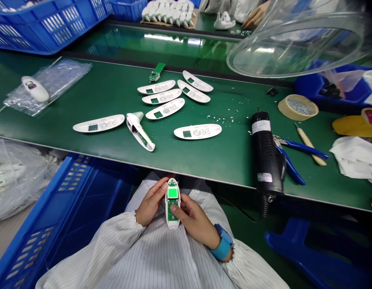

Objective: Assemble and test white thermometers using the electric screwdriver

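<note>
Circuit-board device (173,216) is resting upright over the lap, the left-hand fingers (164,191) gripping its upper edge and the right thumb (177,210) pressing its green board. Its small screen is glowing green inside a white oval shell. Beyond, white covers (200,131) are lying on the green surface (113,154).

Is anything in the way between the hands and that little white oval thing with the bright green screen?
No, nothing visible is in the way. The bare left hand and bare right hand already touch the white oval plastic device, and the right thumb lies over its green circuit board.
</note>
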A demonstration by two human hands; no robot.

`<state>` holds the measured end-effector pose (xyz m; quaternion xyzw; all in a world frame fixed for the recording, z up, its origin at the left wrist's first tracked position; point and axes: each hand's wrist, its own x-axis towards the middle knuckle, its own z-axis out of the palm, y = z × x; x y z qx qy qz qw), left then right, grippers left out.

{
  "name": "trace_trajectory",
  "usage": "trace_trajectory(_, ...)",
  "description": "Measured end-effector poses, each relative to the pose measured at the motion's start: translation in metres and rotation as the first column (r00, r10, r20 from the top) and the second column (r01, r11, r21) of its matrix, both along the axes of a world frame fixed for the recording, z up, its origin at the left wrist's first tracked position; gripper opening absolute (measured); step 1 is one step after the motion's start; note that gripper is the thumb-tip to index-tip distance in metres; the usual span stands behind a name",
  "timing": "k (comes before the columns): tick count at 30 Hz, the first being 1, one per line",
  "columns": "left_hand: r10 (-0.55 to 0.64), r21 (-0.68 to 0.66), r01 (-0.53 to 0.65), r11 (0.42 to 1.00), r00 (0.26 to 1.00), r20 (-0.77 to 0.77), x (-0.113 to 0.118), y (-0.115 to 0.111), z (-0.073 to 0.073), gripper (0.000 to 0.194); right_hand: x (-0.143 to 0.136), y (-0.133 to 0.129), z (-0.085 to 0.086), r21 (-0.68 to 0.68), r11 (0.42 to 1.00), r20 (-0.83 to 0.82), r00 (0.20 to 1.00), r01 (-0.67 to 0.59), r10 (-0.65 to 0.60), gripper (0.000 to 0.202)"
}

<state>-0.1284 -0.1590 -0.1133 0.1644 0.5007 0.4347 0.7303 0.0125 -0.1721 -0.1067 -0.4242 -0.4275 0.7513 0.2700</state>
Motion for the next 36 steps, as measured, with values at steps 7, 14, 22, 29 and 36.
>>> trace_trajectory(7,0.003,0.000,-0.003,1.000,0.997,-0.081,-0.003,-0.003,-0.012,0.055,0.000,0.000,-0.004,-0.024,1.000,-0.029,1.000,0.006,-0.007,0.023)
trace_trajectory(14,-0.002,-0.011,0.001,1.000,0.996,-0.084,-0.001,0.000,-0.013,0.057,0.001,0.000,-0.004,-0.051,0.999,-0.056,0.998,0.011,-0.014,0.024)
trace_trajectory(22,-0.021,-0.015,0.020,1.000,0.997,-0.077,0.000,0.003,-0.010,0.059,0.000,0.002,-0.004,-0.075,0.997,-0.053,0.998,0.015,-0.019,0.026)
trace_trajectory(29,-0.016,-0.025,0.013,1.000,0.995,-0.102,0.000,0.003,-0.009,0.056,0.000,0.003,-0.002,-0.083,0.996,-0.053,0.998,0.021,-0.026,0.026)
trace_trajectory(36,-0.026,0.009,0.027,1.000,0.995,-0.094,0.001,0.003,-0.008,0.053,0.001,0.002,-0.002,-0.073,0.997,-0.056,0.998,0.019,-0.023,0.024)
